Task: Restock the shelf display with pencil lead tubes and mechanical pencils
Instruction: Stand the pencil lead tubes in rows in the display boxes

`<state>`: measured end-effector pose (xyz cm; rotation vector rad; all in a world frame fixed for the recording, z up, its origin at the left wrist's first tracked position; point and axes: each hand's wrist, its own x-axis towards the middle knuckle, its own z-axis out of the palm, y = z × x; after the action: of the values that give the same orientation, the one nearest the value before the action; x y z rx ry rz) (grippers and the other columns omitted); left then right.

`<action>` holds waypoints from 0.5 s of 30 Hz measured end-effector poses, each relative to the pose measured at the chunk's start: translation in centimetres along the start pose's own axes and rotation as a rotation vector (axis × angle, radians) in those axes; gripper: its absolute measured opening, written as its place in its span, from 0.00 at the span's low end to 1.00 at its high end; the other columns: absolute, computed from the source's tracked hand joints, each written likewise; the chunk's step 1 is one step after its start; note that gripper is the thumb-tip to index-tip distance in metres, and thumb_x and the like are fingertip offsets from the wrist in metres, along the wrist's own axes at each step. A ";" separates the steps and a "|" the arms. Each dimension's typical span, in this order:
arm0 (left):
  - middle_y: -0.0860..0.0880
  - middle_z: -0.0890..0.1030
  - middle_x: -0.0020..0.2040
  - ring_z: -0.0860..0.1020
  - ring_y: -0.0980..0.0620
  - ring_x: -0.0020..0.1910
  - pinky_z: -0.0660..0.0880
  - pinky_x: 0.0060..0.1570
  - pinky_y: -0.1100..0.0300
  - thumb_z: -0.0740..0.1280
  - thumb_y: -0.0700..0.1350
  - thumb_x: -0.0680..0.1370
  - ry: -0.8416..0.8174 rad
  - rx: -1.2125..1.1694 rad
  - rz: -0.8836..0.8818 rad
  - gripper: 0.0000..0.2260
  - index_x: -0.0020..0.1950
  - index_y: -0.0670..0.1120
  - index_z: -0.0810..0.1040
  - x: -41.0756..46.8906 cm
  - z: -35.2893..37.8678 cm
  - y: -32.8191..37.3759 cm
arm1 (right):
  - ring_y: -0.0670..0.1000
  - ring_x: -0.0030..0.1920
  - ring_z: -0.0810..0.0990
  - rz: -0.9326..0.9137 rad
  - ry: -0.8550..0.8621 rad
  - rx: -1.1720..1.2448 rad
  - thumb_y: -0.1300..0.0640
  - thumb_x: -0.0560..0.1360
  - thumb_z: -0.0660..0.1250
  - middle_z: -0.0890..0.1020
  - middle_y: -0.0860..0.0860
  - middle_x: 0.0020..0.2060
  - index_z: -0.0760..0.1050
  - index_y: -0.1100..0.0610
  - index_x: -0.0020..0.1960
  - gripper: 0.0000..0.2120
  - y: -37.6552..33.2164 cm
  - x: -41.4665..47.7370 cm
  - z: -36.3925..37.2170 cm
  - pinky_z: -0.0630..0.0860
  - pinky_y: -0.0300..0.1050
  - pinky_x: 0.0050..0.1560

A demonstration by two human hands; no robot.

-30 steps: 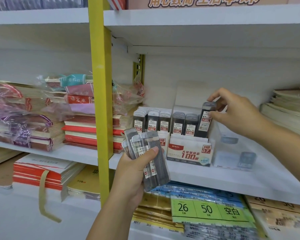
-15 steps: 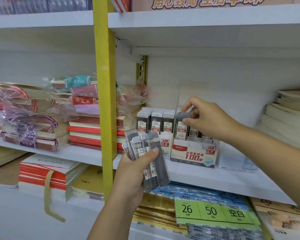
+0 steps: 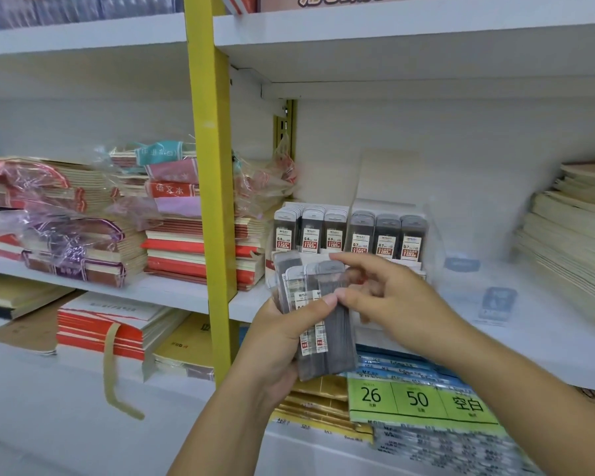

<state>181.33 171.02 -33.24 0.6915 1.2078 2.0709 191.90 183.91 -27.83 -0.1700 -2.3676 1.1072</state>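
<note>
Low in the middle of the frame, the left hand (image 3: 275,341) grips a fan of lead tubes (image 3: 310,341), thumb curled across the front and fingers wrapped behind. The right hand (image 3: 402,304) comes in from the lower right. Its forefinger and thumb are bent onto the rightmost tube (image 3: 337,324) of the fan, pinching its upper end, though the fingers are blurred. Below the hands, green price labels (image 3: 416,398) lie on stacked packs on the lower shelf. Just behind the hands, on the white shelf (image 3: 547,338), stocked tubes (image 3: 334,231) stand upright in two rows of three, marked 0.5 on the left and 0.7 on the right. A yellow upright (image 3: 210,201) runs down the frame left of them. Red notebooks (image 3: 193,249) are piled at centre left, and pale paper stacks (image 3: 571,228) sit at the right edge.
</note>
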 end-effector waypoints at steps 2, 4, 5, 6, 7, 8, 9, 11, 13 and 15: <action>0.39 0.85 0.56 0.84 0.39 0.55 0.82 0.51 0.44 0.79 0.44 0.66 -0.008 0.015 0.001 0.25 0.62 0.45 0.81 -0.3 0.1 -0.3 | 0.44 0.33 0.78 0.030 0.061 0.171 0.59 0.74 0.71 0.81 0.47 0.49 0.76 0.42 0.60 0.19 0.8 -0.7 0.7 0.75 0.36 0.34; 0.39 0.85 0.57 0.84 0.39 0.56 0.82 0.52 0.45 0.79 0.43 0.67 -0.007 0.042 0.000 0.24 0.62 0.44 0.81 -0.7 -0.1 -0.6 | 0.46 0.31 0.79 0.055 0.091 0.313 0.63 0.74 0.71 0.83 0.47 0.47 0.77 0.43 0.58 0.18 1.4 -1.2 0.8 0.73 0.35 0.30; 0.39 0.85 0.57 0.84 0.39 0.55 0.82 0.51 0.45 0.79 0.42 0.69 -0.007 0.055 -0.004 0.23 0.62 0.45 0.81 -0.8 -0.2 -0.6 | 0.47 0.31 0.79 0.066 0.079 0.354 0.64 0.74 0.71 0.83 0.48 0.46 0.77 0.44 0.58 0.18 1.5 -1.3 0.7 0.72 0.36 0.28; 0.39 0.85 0.56 0.84 0.39 0.55 0.82 0.48 0.47 0.79 0.42 0.69 -0.006 0.065 -0.015 0.22 0.62 0.45 0.81 -1.0 -0.4 -0.7 | 0.48 0.31 0.80 0.071 0.061 0.370 0.64 0.74 0.70 0.84 0.50 0.45 0.76 0.46 0.58 0.18 1.6 -1.3 0.6 0.72 0.37 0.28; 0.39 0.85 0.56 0.84 0.40 0.54 0.82 0.45 0.49 0.78 0.43 0.69 -0.008 0.074 -0.025 0.22 0.62 0.45 0.81 -1.1 -0.6 -0.8 | 0.49 0.32 0.80 0.072 0.048 0.375 0.65 0.75 0.69 0.84 0.51 0.44 0.75 0.47 0.59 0.18 1.7 -1.2 0.3 0.72 0.38 0.28; 0.40 0.85 0.56 0.85 0.41 0.53 0.82 0.44 0.52 0.77 0.43 0.69 -0.012 0.083 -0.032 0.21 0.62 0.46 0.81 -1.3 -0.9 -0.8 | 0.50 0.32 0.80 0.072 0.040 0.381 0.65 0.75 0.68 0.84 0.51 0.43 0.74 0.49 0.60 0.17 1.7 -1.1 0.1 0.73 0.39 0.29; 0.40 0.85 0.56 0.85 0.42 0.53 0.82 0.43 0.53 0.76 0.43 0.69 -0.018 0.094 -0.034 0.21 0.61 0.46 0.82 -1.4 -1.1 -0.9 | 0.50 0.34 0.81 0.073 0.030 0.388 0.65 0.76 0.68 0.84 0.51 0.42 0.73 0.50 0.60 0.17 1.6 -1.0 -0.1 0.74 0.40 0.31; 0.41 0.86 0.55 0.85 0.44 0.52 0.81 0.42 0.55 0.77 0.43 0.68 -0.022 0.121 -0.036 0.20 0.60 0.47 0.83 -1.5 -1.3 -1.0 | 0.52 0.37 0.82 0.082 0.001 0.390 0.62 0.76 0.68 0.84 0.51 0.44 0.71 0.50 0.61 0.16 1.5 -1.0 -0.3 0.77 0.41 0.38; 0.42 0.86 0.55 0.85 0.44 0.52 0.81 0.43 0.55 0.77 0.44 0.67 -0.013 0.144 -0.040 0.21 0.60 0.47 0.82 -1.7 -1.4 -1.1 | 0.51 0.40 0.83 0.074 -0.013 0.355 0.57 0.76 0.69 0.85 0.51 0.46 0.71 0.49 0.61 0.15 1.4 -1.2 -0.2 0.78 0.41 0.42; 0.43 0.86 0.55 0.85 0.43 0.54 0.82 0.48 0.50 0.78 0.43 0.66 -0.001 0.156 -0.048 0.23 0.61 0.47 0.81 -1.8 -1.4 -1.3 | 0.49 0.41 0.83 0.045 0.005 0.318 0.56 0.77 0.67 0.85 0.50 0.47 0.72 0.48 0.61 0.13 1.2 -1.4 -0.2 0.78 0.40 0.44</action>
<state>181.89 169.41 -35.18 0.7277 1.3825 1.9522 193.07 184.43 -29.21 -0.1136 -2.1570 1.4831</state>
